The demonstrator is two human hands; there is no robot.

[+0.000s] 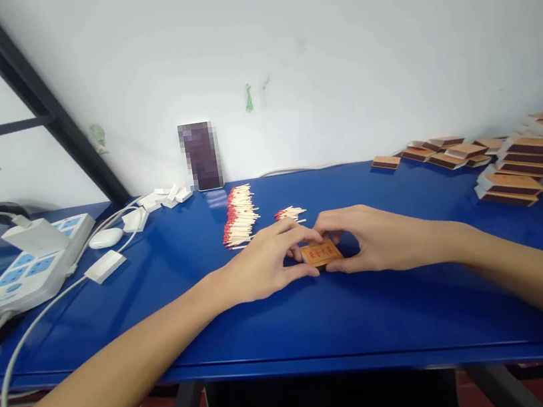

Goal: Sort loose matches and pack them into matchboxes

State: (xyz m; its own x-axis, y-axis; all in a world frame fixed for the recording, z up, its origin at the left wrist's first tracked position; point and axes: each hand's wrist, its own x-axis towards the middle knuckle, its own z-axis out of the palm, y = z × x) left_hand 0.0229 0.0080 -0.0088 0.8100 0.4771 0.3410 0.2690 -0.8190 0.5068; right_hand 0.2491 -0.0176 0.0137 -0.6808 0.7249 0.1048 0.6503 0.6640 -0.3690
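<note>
Between my two hands is a small orange-brown matchbox (321, 253) with red characters on its top face, close above or on the blue table. My left hand (274, 260) grips its left end, thumb at the near side and fingers at the far side. Its right end is held by my right hand (370, 240) in the same way, thumb in front and index finger behind. Just beyond the box lies a small pile of red-tipped matches (292, 213). A longer row of matches (240, 214) stretches away to the left of it.
Closed matchboxes (446, 153) lie at the back right, beside tall stacks of boxes (524, 168). White tray-like pieces (167, 196) sit at the back left near a phone (201, 156) leaning on the wall. A power strip (32, 264) with cables occupies the left end of the table (289, 329).
</note>
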